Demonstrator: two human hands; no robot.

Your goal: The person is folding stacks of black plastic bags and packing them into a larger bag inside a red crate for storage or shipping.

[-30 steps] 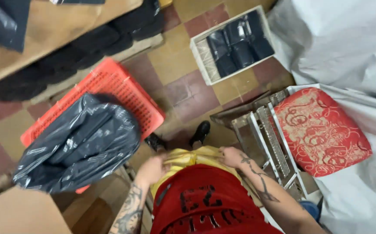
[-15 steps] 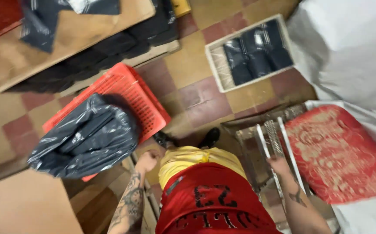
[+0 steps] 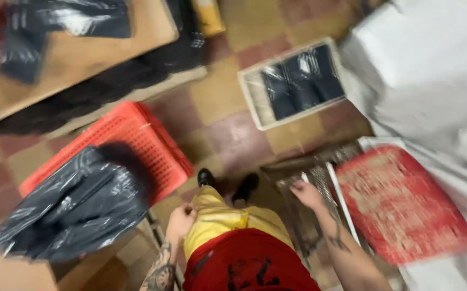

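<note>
Metal mesh rack [image 3: 313, 207], the grid-topped stand just right of the person's yellow shorts [image 3: 228, 218], is what the right hand [image 3: 304, 193] now meets: in the head view that hand rests on the rack's top with its fingers curled loosely against the wire, though blur keeps me from telling whether it truly grips. A second ago both hands lay at the shorts' waist; since then the right one has swung out to the rack, so the work seems to have turned toward it. The left hand [image 3: 182, 220] has stayed at the left hip of the shorts, closed lightly on the fabric. Right of the rack lies a red patterned cushion [image 3: 403, 205]; left of it, beyond the shorts, a black plastic bag [image 3: 72, 207] sits on a red crate [image 3: 147, 140].
</note>
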